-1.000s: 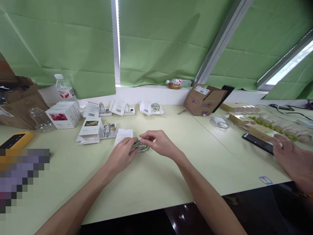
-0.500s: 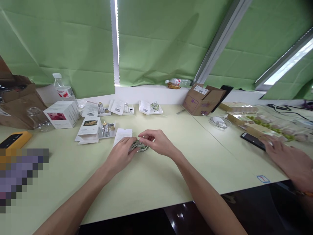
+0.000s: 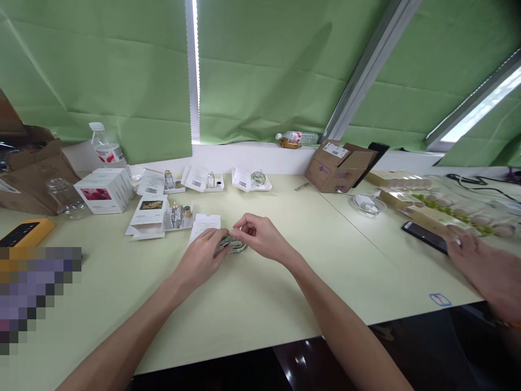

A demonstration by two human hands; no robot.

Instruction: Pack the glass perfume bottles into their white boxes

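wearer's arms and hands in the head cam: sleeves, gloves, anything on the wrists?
Both are bare. The left hand and right hand have no gloves, and the forearms are uncovered to the frame edge, with no sleeves in view. No watch, ring, band or marking shows. The hand at far right is a co-worker's, with what looks like a thin band at its wrist.

both hands (image 3: 232, 247) together, fingers pinched

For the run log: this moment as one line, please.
left hand: holds small glass object | right hand: pinches it | object: low over table
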